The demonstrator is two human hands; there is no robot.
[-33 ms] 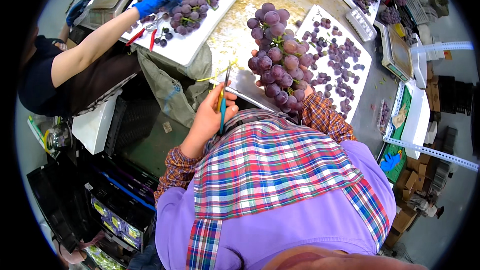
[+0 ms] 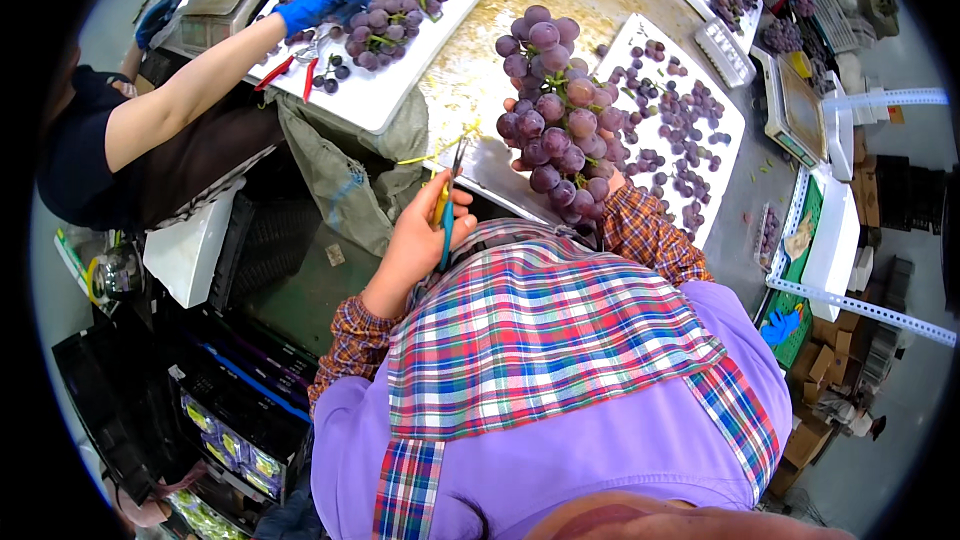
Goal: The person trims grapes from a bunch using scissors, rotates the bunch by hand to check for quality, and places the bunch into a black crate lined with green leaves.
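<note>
In my left hand (image 2: 422,228) is a pair of scissors (image 2: 446,215) with yellow and blue handles, its blades pointing up and away from me. My fingers are closed round the handles. My right hand (image 2: 617,182) holds up a large bunch of purple grapes (image 2: 560,120) with green stems; most of that hand is hidden behind the fruit, with fingertips showing at its left side. The scissors are apart from the bunch. Behind and right of the bunch lies a white board (image 2: 715,155) spread with smaller clusters and loose grapes. Yellow-green stem scraps (image 2: 450,148) lie near the blade tips.
At the far left a co-worker's blue-gloved hand (image 2: 322,4) touches grapes on another white board (image 2: 440,25), beside red-handled snips (image 2: 309,78). A grey-green sack (image 2: 345,165) hangs between us. Clear plastic boxes (image 2: 725,52) and a scale (image 2: 795,100) stand to the right.
The scissors have tilted slightly to the right in my left hand. The co-worker's gloved hand appears a little farther right, while the bunch stays almost in place.
</note>
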